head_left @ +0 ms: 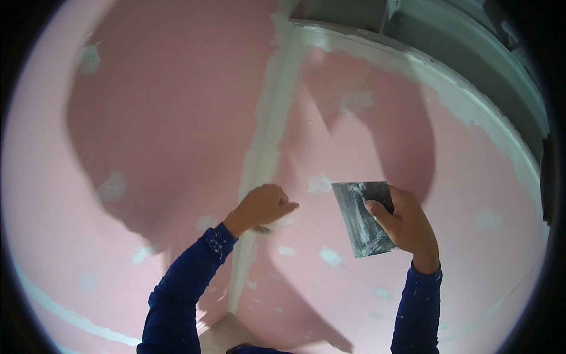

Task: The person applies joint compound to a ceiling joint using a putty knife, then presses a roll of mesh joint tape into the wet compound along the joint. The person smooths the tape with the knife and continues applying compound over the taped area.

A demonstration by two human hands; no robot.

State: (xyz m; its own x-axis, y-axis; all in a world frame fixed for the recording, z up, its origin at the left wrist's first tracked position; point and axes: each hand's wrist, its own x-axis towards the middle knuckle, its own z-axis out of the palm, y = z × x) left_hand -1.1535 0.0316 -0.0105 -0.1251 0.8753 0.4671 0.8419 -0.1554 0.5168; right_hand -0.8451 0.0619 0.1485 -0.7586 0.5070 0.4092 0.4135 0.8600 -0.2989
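Observation:
My right hand [410,221] grips a flat, dark grey filling blade [356,227] by its right side, with the thumb across its face. Whitish filler is smeared over the blade. My left hand [262,206] is closed in front of the filled seam [259,159], its thumb pointing right. A small greyish end of something [262,229] shows below the left wrist; what the fingers hold is hidden. Both hands are in front of pink wallboard [177,100], and the frame does not show whether either touches it.
Pale filler patches [330,256] dot the boards on both sides of the seam. A whitish curved edge [460,68] bounds the board at the upper right, with grey framing [436,29] beyond it. A beige surface [227,336] lies at the seam's lower end. Large shadows cross the boards.

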